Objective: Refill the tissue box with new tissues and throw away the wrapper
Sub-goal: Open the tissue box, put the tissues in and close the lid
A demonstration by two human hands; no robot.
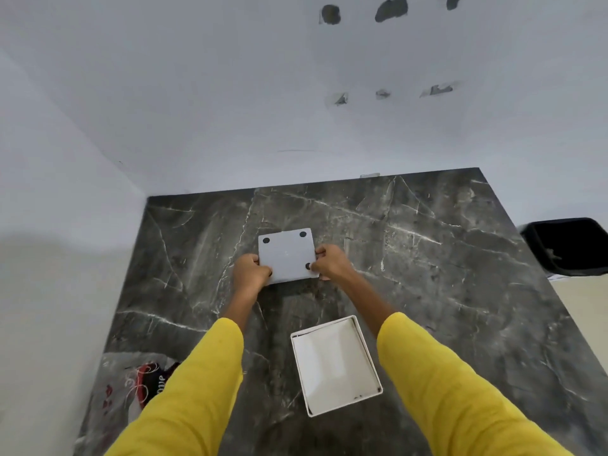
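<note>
With both hands out over the dark marble table point(444, 274), the person grips a white square panel point(287, 256), the tissue box base by the look of it: three black round feet visible at its corners, the fourth corner hidden under the left hand. Left hand point(250, 271) is clamped on the panel's near-left corner, right hand point(330, 262) clamped on its near-right edge, thumb beside one black foot. Can't tell if the panel is lifted or resting on the table. White open tissue box shell point(336, 365) lies nearer the person, between the yellow sleeves point(197, 390), open side up, nothing visible inside. Printed plastic tissue pack point(131, 386) sits at the table's near-left edge, partly behind the left sleeve. Black bin point(569, 246) stands off the table's right side.
</note>
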